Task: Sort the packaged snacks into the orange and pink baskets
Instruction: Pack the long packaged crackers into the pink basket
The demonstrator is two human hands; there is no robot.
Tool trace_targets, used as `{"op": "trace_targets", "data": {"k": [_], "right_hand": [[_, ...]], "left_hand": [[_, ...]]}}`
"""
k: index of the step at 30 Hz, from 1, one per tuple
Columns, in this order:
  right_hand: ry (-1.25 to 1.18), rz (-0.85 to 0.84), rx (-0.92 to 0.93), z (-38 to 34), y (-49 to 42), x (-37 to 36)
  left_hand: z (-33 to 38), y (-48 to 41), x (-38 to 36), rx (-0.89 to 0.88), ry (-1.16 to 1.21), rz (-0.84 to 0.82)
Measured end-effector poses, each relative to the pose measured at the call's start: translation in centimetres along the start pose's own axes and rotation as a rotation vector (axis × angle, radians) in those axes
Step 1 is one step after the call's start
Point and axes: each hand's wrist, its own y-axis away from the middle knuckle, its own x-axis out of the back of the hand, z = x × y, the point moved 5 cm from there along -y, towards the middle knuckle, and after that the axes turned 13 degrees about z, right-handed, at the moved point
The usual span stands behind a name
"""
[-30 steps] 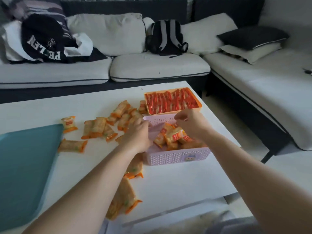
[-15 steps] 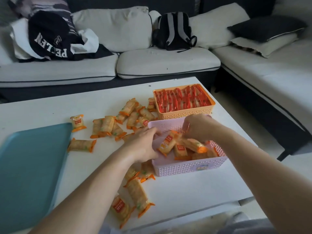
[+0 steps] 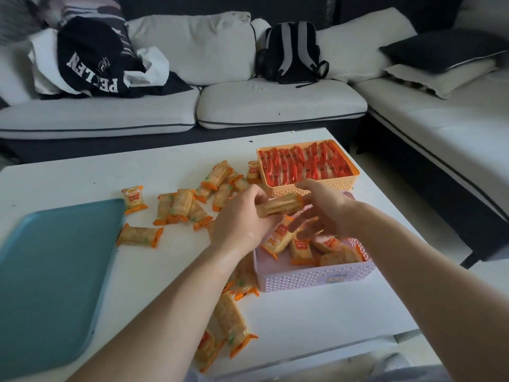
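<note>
My left hand (image 3: 239,219) grips one end of a yellow cracker packet with orange ends (image 3: 278,206), held above the pink basket (image 3: 314,278). At the packet's other end is my right hand (image 3: 327,213), thumb over it and blurred, spread fingers under it. Several packets of the same kind lie in the pink basket. Just behind it, the orange basket (image 3: 311,188) is full of red packets (image 3: 305,164). More yellow packets (image 3: 179,208) are scattered on the white table (image 3: 316,321) to the left, and some (image 3: 231,326) lie under my left forearm.
A teal tray (image 3: 55,266) covers the table's left side. A white sofa (image 3: 281,103) runs behind and along the right, carrying a black backpack (image 3: 292,51), dark clothing (image 3: 91,59) and cushions. A gap of floor lies between the table's right edge and the sofa.
My left hand has lifted a packet from the table beside the pink basket. My right hand has come up out of the basket to the packet's other end. The camera view has shifted slightly.
</note>
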Motion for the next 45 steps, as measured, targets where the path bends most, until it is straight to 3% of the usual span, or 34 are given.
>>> {"op": "trace_targets", "data": {"k": [3, 6, 10, 13, 18, 22, 27, 33, 38, 40, 45], "right_hand": [[-0.089, 0.078, 0.05, -0.5, -0.7, 0.0], [0.097, 0.29, 0.229, -1.2, -1.5, 0.7], [0.247, 0.389, 0.39, -1.2, -2.3, -0.7], [0.283, 0.373, 0.422, -1.0, -3.0, -3.2], [0.11, 0.253, 0.27, -0.7, -4.2, -4.5], [0.753, 0.515, 0.564, -1.5, -3.8, -2.7], [1.044, 0.373, 0.531, -0.1, -4.5, -4.1], [0.887, 0.239, 0.534, -0.6, -5.0, -3.2], [0.957, 0.46, 0.906, -2.9, -2.4, -3.2], [0.965, 0.45, 0.993, -2.7, -2.1, -4.6], [0.557, 0.28, 0.842, -1.6, -2.7, -4.9]], "left_hand": [[-0.7, -0.1, -0.5, 0.003, -0.096, -0.09], [-1.8, -0.5, -1.2, 0.012, -0.106, -0.202], [-3.3, -0.9, -1.2, 0.094, 0.014, -0.099], [-3.1, -0.5, -1.9, 0.049, 0.019, -0.16], [-3.9, -0.8, -2.3, -0.039, -0.157, -0.168], [-4.0, -1.4, -1.9, -0.073, -0.325, -0.099], [-3.8, -1.5, -1.8, -0.069, -0.337, -0.052], [-2.9, -1.4, -1.9, -0.132, -0.346, -0.066], [-2.5, -1.4, -1.7, -0.193, -0.347, -0.037], [-2.6, -1.4, -1.7, -0.173, -0.355, -0.033], [-2.7, -1.5, -2.1, -0.173, -0.448, -0.087]]}}
